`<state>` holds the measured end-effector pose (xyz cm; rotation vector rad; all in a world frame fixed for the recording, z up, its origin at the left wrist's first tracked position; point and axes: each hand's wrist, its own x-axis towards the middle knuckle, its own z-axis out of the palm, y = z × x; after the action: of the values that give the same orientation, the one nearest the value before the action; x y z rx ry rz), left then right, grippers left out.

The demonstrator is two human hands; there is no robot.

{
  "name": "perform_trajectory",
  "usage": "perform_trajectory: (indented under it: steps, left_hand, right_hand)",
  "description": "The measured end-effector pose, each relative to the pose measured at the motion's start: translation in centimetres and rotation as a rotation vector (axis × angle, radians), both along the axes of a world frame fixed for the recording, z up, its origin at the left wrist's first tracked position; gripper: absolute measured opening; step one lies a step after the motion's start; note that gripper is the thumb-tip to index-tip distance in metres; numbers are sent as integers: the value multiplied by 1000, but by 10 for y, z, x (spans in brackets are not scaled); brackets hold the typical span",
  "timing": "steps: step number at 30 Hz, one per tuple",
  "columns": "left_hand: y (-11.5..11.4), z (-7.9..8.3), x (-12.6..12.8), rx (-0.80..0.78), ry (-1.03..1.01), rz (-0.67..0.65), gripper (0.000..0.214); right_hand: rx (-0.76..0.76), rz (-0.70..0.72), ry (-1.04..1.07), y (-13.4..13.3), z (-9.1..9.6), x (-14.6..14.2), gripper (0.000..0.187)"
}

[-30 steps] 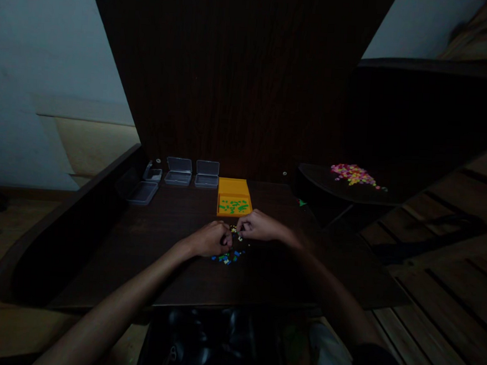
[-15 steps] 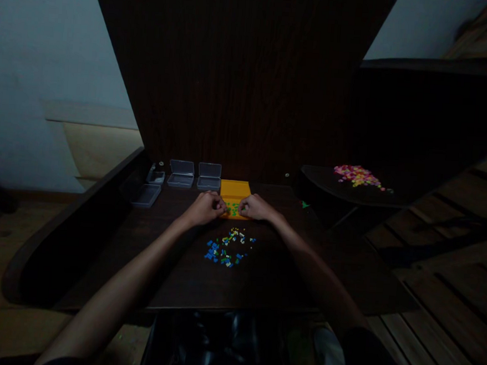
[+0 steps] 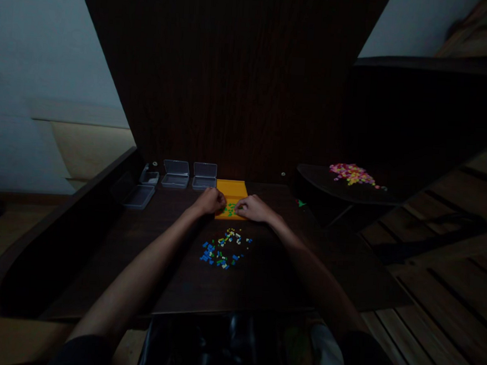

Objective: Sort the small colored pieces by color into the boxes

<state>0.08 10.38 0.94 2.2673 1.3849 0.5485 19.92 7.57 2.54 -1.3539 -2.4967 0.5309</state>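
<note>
An orange-yellow box [image 3: 231, 188] lies with its lid raised toward the back of the dark table. Small green pieces [image 3: 230, 209] are scattered in its near half. At the box's left edge is my left hand [image 3: 211, 201], fingers curled together; anything in them is too small to make out. My right hand [image 3: 255, 208] rests by the right edge, its fingertips pinched over the green pieces, and whatever they grip is hidden. Nearer to me on the table lies a loose spread of tiny blue, white, yellow and green pieces [image 3: 208, 252], apart from both hands.
Several clear plastic cases stand with lids up along the back left, among them one clear case [image 3: 175, 181] and a flatter one [image 3: 139, 197]. A heap of pink and yellow pieces [image 3: 354, 175] sits on the raised shelf [image 3: 330, 184] at right. Green bits [image 3: 301, 203] lie below it.
The whole view has shifted slightly, with things appearing a little further left. Both hands stay at the box, and the left hand's fingers are turned in a bit more.
</note>
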Motion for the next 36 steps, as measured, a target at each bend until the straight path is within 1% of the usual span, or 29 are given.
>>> perform_trajectory:
  steps: [3, 6, 10, 12, 15, 16, 18, 19, 23, 25, 27, 31, 36]
  left_hand:
    - [1, -4, 1, -15, 6, 21, 15]
    - [1, -4, 1, -32, 5, 21, 15]
    - [-5, 7, -6, -12, -10, 33, 18]
    - [-12, 14, -11, 18, -20, 48, 22]
    - [-29, 21, -20, 58, -22, 52, 22]
    - [-36, 21, -22, 70, -18, 34, 20]
    - [-54, 20, -27, 139, 5, -51, 19]
    - [-64, 19, -29, 150, 5, -96, 18]
    - [-104, 15, -36, 113, -26, -206, 20]
    - [-122, 14, -38, 92, -28, -262, 20]
    - [-135, 13, -39, 78, -24, -289, 19]
    - [-149, 11, -37, 42, -6, -310, 21]
    - [-152, 7, -35, 44, 15, -332, 15]
  right_hand:
    - [20, -22, 62, -6, -1, 3, 22]
    - [36, -28, 134, -11, 0, 6, 22]
    - [55, -53, 211, -19, 6, 10, 22]
    - [48, -39, 235, -25, 8, 13, 23]
    - [-13, 43, 231, -37, 5, 17, 25]
    - [-42, 79, 225, -42, 4, 18, 25]
    - [-108, 159, 204, -53, -1, 20, 26]
    - [-139, 185, 199, -59, -3, 20, 27]
    - [-247, 273, 168, -82, -6, 17, 30]
    - [-256, 303, 136, -91, -7, 14, 30]
    - [-235, 328, 105, -96, -8, 11, 30]
    - [-186, 354, 73, -101, -10, 9, 29]
    - [-174, 358, 59, -106, -10, 10, 20]
